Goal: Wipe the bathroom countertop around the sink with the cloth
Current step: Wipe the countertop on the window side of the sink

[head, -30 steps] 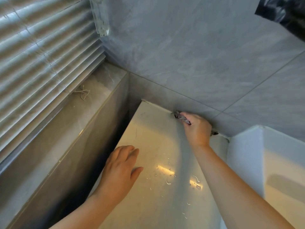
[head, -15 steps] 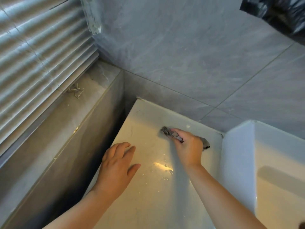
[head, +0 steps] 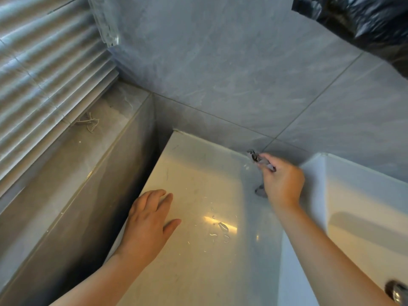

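A pale, glossy countertop [head: 198, 272] fills the lower centre of the view. It is bounded at the rear by a grey tiled wall [head: 220, 62] and on the right by a white sink [head: 357, 195], whose rim stands above the counter surface. To the left, across a dark gap, a grey window ledge [head: 66, 162] runs below slatted blinds [head: 44, 74]. A black plastic bag [head: 364, 23] occupies the upper right corner.

The right hand [head: 282, 184] is at the rear of the countertop, near the corner where wall and sink rim meet. Its fingers are curled round a small grey cloth [head: 254, 156], bunched so that only two parts show. One end protrudes past the fingertips at the joint between counter and wall. The other shows below the hand, against the counter. The hand is slightly blurred.

The left hand [head: 148, 226] rests palm down on the countertop near its left edge, with fingers straight and close together and the thumb spread. It grips nothing.

Water droplets [head: 223, 226] and a bright reflection lie on the counter between the two forearms
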The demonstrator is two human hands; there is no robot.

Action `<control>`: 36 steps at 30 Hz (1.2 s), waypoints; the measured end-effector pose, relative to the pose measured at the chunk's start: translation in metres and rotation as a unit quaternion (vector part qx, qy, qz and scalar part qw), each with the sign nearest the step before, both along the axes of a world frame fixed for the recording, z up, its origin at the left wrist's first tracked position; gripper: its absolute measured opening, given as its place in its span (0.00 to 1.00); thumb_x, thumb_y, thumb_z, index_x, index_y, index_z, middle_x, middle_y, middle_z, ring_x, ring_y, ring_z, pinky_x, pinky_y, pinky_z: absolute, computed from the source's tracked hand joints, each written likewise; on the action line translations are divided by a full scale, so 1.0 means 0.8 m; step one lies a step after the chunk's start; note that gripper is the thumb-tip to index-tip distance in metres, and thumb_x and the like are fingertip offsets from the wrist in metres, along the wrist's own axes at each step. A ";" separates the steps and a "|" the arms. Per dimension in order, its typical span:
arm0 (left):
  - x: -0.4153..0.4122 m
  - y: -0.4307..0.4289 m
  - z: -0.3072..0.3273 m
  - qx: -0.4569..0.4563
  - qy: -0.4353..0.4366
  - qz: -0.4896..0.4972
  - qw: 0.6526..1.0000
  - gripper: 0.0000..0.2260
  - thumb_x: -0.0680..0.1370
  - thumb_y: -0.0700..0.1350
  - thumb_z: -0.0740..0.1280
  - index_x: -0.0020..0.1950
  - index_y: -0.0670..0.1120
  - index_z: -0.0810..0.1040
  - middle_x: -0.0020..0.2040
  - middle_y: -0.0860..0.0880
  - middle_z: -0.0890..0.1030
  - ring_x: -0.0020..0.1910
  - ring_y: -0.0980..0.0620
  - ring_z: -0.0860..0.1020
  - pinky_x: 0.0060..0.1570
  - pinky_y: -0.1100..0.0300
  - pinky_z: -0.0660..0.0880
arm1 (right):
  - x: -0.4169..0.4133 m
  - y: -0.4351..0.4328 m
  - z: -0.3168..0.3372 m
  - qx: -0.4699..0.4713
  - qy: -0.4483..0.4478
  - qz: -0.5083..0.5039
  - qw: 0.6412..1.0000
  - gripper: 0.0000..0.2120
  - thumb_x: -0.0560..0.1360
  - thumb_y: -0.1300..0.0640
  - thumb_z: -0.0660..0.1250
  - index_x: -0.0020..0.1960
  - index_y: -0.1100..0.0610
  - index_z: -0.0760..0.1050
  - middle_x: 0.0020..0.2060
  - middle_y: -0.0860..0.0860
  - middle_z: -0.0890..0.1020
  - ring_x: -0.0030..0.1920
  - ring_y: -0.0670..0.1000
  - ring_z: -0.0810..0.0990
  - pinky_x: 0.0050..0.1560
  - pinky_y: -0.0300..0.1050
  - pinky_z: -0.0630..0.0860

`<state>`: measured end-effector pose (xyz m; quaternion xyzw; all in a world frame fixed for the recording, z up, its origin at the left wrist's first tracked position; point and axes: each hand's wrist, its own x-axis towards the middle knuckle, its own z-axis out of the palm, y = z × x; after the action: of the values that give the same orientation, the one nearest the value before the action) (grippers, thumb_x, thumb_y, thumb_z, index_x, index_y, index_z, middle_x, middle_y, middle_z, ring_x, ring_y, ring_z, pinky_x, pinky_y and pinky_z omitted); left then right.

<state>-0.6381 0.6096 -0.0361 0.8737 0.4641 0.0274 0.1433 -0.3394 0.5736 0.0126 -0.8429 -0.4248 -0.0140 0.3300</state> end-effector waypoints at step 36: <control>-0.003 0.002 -0.007 0.031 -0.001 -0.016 0.999 0.26 0.74 0.60 0.62 0.64 0.43 0.76 0.62 0.46 0.74 0.63 0.47 0.67 0.61 0.48 0.70 | 0.015 -0.017 -0.026 -0.030 -0.106 -0.090 0.990 0.15 0.64 0.72 0.67 0.49 0.61 0.81 0.44 0.59 0.83 0.44 0.64 0.77 0.44 0.49 0.73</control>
<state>-0.6408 0.6112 -0.0420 0.8850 0.4488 0.0407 0.1171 -0.3274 0.5602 -0.0083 -0.8812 -0.3798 -0.1200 0.2547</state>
